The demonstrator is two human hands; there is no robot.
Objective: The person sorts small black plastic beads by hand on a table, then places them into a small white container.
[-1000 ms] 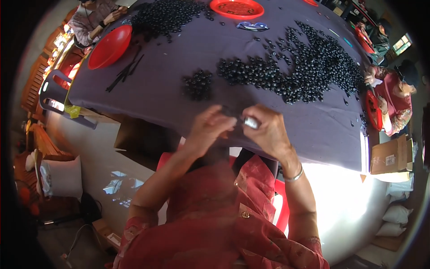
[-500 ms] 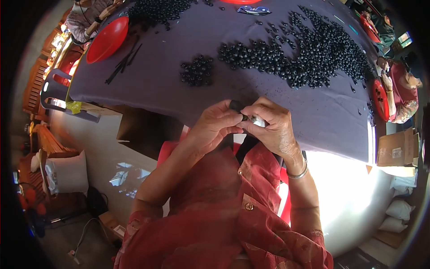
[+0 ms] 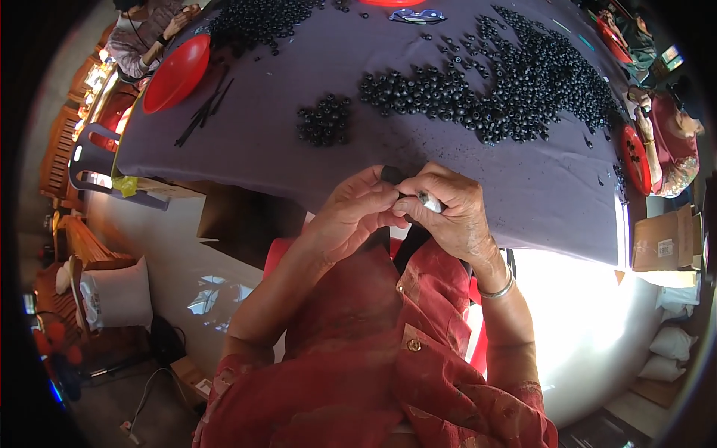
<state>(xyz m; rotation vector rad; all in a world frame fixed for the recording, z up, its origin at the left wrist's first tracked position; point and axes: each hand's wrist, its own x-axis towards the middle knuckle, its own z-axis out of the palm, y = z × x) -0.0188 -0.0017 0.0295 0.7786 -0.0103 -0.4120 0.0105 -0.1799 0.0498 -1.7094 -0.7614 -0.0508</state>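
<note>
My hands meet just past the near edge of the cloth-covered table. My left hand [image 3: 358, 205] is closed in a pinch, with a small dark piece mostly hidden between its fingertips. A black wrap or cover [image 3: 390, 175] shows at the tip of a left finger. Closed around a small tool with a whitish, silvery handle [image 3: 430, 201], my right hand [image 3: 452, 205] touches the left fingertips; the tool's working end is hidden. Beyond them lie a small cluster of round black beads [image 3: 324, 120] and a wide heap of black beads [image 3: 515, 89], some showing holes.
The purple-grey tablecloth [image 3: 246, 149] also carries thin black sticks [image 3: 205, 112], a red bowl [image 3: 177, 73], glasses [image 3: 418, 16] and another bead heap [image 3: 261, 22]. Co-workers sit at both sides; a red tray [image 3: 635, 160] is at right. A cardboard box [image 3: 663, 239] stands lower right.
Both hands stay together in nearly the same place, with the fingertips slightly shifted and closer around the small dark piece. The whole view has moved slightly.
</note>
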